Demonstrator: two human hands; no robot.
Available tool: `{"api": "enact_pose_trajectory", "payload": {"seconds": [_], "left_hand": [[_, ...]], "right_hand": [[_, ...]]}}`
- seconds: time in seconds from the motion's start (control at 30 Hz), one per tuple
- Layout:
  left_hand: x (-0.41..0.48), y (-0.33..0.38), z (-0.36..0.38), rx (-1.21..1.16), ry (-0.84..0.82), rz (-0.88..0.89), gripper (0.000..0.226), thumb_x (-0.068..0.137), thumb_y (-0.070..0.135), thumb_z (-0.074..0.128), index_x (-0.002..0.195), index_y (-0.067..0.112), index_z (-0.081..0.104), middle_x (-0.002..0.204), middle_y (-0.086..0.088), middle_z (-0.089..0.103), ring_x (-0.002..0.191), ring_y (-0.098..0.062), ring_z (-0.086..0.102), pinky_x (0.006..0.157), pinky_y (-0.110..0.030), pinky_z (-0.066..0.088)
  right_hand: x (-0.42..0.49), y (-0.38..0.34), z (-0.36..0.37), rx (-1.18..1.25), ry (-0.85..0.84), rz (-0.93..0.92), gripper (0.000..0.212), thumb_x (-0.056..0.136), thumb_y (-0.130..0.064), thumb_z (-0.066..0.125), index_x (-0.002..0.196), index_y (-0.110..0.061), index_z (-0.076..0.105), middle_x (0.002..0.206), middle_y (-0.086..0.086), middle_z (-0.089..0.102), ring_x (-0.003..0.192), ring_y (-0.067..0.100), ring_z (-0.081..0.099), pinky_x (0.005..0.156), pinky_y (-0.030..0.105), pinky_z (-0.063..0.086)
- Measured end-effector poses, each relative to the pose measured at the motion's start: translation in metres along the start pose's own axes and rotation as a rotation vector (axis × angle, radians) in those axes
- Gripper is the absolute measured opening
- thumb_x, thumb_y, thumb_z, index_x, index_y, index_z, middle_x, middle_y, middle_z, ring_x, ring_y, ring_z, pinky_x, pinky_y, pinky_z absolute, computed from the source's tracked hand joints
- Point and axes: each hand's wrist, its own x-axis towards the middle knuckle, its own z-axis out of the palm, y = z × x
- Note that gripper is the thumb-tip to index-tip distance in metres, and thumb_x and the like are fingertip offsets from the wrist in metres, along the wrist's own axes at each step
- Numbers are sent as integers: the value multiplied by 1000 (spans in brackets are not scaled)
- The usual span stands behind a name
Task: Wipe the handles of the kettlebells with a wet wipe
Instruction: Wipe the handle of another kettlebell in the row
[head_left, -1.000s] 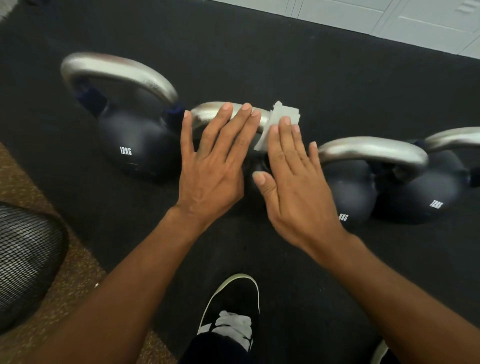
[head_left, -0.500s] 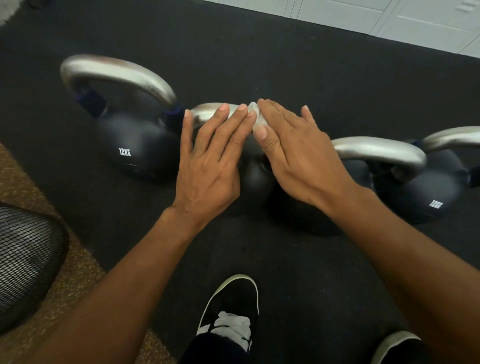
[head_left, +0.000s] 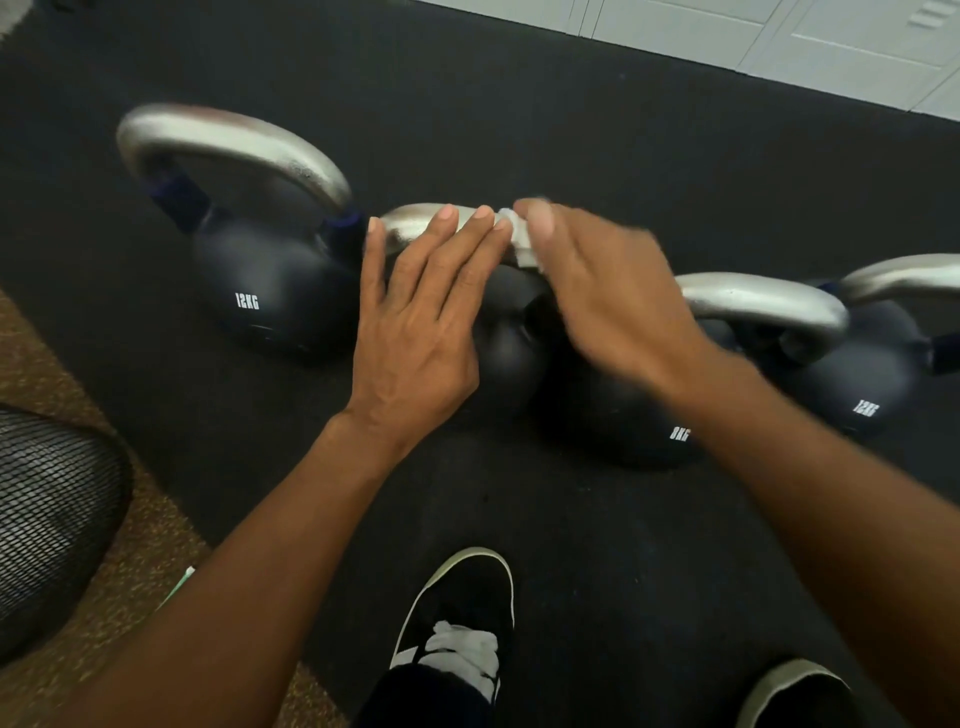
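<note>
Where four dark kettlebells stand in a row on the black floor mat (head_left: 519, 93), the left hand (head_left: 415, 317) lies flat and open, fingers on the second kettlebell's silver handle (head_left: 415, 221). The blurred right hand (head_left: 608, 291) presses a white wet wipe (head_left: 522, 244) onto that handle. Readable labels: "12KG" on the leftmost kettlebell (head_left: 270, 291), "8KG" on the third kettlebell (head_left: 623, 426).

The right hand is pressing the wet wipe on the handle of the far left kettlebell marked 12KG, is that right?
Not quite. In the head view the right hand presses the wet wipe on the second kettlebell's handle, next to the far-left 12KG kettlebell.
</note>
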Motion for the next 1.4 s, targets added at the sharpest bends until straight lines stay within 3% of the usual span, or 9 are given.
{"api": "enact_pose_trajectory", "payload": {"seconds": [0.17,0.33,0.47,0.63,0.73,0.93,1.2,1.33,1.4], "left_hand": [[1,2,0,20,14,-5,63,88,-4,48,149,10,50,153,-5,52,145,-24,41,119,-66,22],[2,1,1,27,13,-1,57,92,-2,43,148,9,52,152,-7,52,145,-25,41,119,-67,23],[2,1,1,19,9,-3,58,92,-3,48,148,9,51,152,-7,52,145,-24,39,119,-67,23],[4,3,-5,-19,-16,-29,68,82,-6,52,149,7,50,152,-7,51,145,-25,40,120,-65,22],[5,7,-11,-55,-41,-52,69,80,-6,53,148,5,50,153,-7,51,145,-25,42,120,-65,22],[4,7,-14,-165,-36,-99,67,78,-15,62,142,3,55,150,-9,54,145,-25,43,121,-67,17],[17,11,-35,-393,-43,-265,72,76,-10,43,145,7,51,145,-9,58,141,-22,48,125,-59,15],[14,19,-48,-282,0,-227,51,79,2,48,124,14,70,118,-1,71,111,-24,64,100,-53,45],[7,29,-53,-457,-50,-429,42,82,12,49,116,16,74,110,4,73,102,-17,67,92,-48,52]], "right_hand": [[85,8,-22,641,-475,480,81,104,-61,19,90,-4,74,76,6,73,62,12,61,59,24,50],[116,19,-8,704,-927,578,82,98,-69,24,106,1,65,90,12,67,87,22,63,97,32,50],[115,23,-8,697,-980,568,88,97,-71,21,117,2,66,99,13,68,89,23,61,98,31,48],[81,6,-18,483,-459,354,70,100,-59,32,99,-8,79,101,10,76,79,17,64,78,35,48],[40,-10,-20,-62,-240,27,55,101,-46,25,119,-23,71,112,4,72,102,24,64,81,35,40],[-17,-12,4,-211,-59,-148,54,107,-36,19,156,-19,35,161,0,36,148,11,28,122,42,19],[-50,5,52,-529,83,-190,68,105,-48,24,158,-6,18,167,13,14,155,27,10,124,55,10],[-54,1,58,-468,75,-172,68,104,-50,24,159,-10,20,167,9,12,155,25,8,121,61,12],[-53,-1,45,-334,86,-179,60,103,-39,29,157,-12,29,166,7,22,154,21,15,122,59,12]]}}
